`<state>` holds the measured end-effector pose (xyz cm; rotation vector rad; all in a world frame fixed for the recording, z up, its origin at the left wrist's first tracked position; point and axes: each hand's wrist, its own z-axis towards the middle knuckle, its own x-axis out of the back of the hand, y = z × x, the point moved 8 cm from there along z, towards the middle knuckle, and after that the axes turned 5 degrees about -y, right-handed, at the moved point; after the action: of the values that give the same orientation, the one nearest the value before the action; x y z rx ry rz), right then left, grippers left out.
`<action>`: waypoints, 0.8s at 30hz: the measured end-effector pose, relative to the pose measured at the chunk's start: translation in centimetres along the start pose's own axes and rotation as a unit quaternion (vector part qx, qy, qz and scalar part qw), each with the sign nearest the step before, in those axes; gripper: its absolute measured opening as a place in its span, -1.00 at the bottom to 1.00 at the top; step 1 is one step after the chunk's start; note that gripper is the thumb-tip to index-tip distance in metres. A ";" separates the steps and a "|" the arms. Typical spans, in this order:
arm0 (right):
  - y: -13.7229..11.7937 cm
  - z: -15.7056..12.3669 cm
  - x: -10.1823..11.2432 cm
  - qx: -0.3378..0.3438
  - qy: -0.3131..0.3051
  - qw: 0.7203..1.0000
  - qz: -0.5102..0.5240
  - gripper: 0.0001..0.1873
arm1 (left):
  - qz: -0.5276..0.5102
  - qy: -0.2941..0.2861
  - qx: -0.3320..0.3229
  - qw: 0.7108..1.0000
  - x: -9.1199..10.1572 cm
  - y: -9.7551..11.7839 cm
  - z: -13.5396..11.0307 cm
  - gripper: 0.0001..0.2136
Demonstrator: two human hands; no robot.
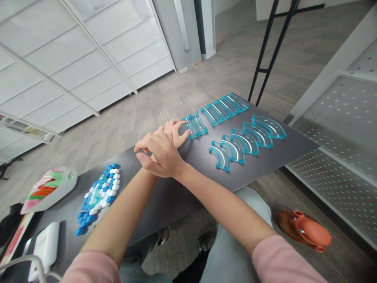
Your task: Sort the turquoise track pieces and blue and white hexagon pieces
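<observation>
My left hand [176, 133] reaches forward, thumb and a finger spread along the left edge of a small group of short straight track pieces [196, 125], clear with blue edges. It grips the leftmost piece at its two ends. Across my left wrist lies my right hand [159, 152], fingers loosely bent and apart, holding nothing. Beyond the short group, longer straight track pieces [225, 108] lie side by side in a row. To the right, several curved track pieces [246, 140] are lined up in a diagonal row.
Blue and white hexagonal pieces [101, 192] lie clustered on the left part of the dark table [165, 204]. Near them are a whitish container with colourful contents [51, 188] and a white device [45, 249]. An orange-lidded bottle [306, 230] stands on the floor, beside a perforated metal shelf [341, 165].
</observation>
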<state>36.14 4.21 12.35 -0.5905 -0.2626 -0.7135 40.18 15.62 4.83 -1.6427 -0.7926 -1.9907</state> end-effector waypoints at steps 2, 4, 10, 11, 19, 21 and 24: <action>-0.1 0.0 -0.4 0.003 -0.023 1.000 -0.009 -0.72 | -0.002 0.002 -0.044 0.999 0.0 0.6 -0.3 -0.46; -0.2 0.0 -0.9 0.004 -0.046 0.999 -0.017 -0.74 | 0.003 -0.018 -0.096 0.995 -0.6 1.8 -0.3 -0.42; -0.3 0.0 -1.0 -0.020 -0.081 0.995 -0.047 -0.78 | 0.019 -0.083 -0.128 0.988 -3.2 4.0 0.2 -0.40; -0.4 -0.1 -0.9 -0.022 -0.080 0.996 -0.047 -0.77 | 0.019 -0.089 -0.128 0.988 -3.5 4.1 0.2 -0.40; -0.6 -0.4 -1.3 -0.009 -0.077 0.996 -0.033 -0.76 | 0.035 -0.088 -0.127 0.987 -4.2 4.6 -0.5 -0.40; -0.5 -0.3 -1.4 -0.010 -0.077 0.997 -0.031 -0.73 | 0.037 -0.084 -0.122 0.988 -4.1 4.9 -0.5 -0.44; -0.4 -0.3 -1.2 -0.011 -0.070 0.997 -0.030 -0.71 | 0.036 -0.074 -0.111 0.990 -4.0 5.2 -0.4 -0.53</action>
<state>34.95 4.44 11.81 -0.6572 -0.4044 -0.7343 44.09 11.36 1.67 -1.9348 -0.5691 -1.9847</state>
